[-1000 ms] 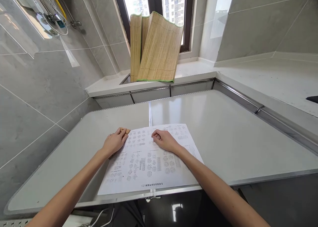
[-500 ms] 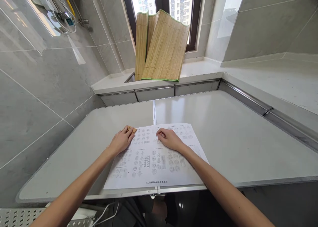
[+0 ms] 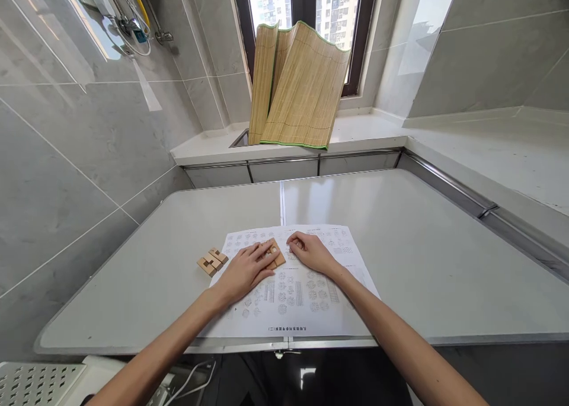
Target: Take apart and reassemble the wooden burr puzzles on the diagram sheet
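Observation:
My left hand (image 3: 246, 269) lies with its fingers stretched out over several notched wooden puzzle pieces (image 3: 279, 258), which rest side by side on the printed sheet (image 3: 320, 326). The fingers partly cover these pieces. More wooden puzzle pieces (image 3: 212, 261) with square notches sit close together on the table, left of the sheet's edge. Resting on the right half of the sheet, my right hand (image 3: 311, 252) has its fingers curled in, and nothing shows in them. Rows of small line drawings fill the sheet, which is upside down from here.
The pale folding table (image 3: 427, 246) has a seam down its middle. Behind it stands a folded bamboo mat (image 3: 306, 92) on the white ledge (image 3: 368, 127) by the window. Tiled walls close in the left side. A perforated white panel (image 3: 40, 382) and cables lie below the table's edge.
My left hand has moved right onto the sheet, bringing wooden pieces with it. Other pieces, formerly under or behind that hand, now show at the left. My right hand stays curled in place.

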Motion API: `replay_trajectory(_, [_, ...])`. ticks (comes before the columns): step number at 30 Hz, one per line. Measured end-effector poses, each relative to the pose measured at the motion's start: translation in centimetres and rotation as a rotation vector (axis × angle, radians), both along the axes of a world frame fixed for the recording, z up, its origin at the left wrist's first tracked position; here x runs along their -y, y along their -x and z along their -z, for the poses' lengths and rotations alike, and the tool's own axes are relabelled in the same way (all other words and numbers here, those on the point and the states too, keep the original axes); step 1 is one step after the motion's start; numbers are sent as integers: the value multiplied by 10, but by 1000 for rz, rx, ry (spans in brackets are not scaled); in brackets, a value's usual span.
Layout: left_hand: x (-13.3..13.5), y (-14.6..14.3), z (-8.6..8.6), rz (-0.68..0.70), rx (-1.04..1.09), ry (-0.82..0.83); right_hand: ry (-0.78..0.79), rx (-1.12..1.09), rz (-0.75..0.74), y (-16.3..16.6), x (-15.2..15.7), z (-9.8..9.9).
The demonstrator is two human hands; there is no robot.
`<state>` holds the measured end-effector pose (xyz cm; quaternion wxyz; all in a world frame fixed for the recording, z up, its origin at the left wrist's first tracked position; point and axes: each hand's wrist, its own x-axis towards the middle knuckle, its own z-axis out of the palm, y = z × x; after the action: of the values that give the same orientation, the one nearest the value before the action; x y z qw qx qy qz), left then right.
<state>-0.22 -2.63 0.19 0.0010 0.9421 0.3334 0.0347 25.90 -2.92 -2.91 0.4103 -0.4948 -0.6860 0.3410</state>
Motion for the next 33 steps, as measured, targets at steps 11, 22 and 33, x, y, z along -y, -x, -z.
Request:
replay_trajectory(11, [19,-2,13,-161,433,118,-115,157,-12,4,12,-5])
replay_trajectory(22, [26,7,8,-149,472,248,-114,230,-249,1,22,-10])
replay_trajectory(33, [42,23,0,-301,439,179,51,-49,-98,2,16,-11])
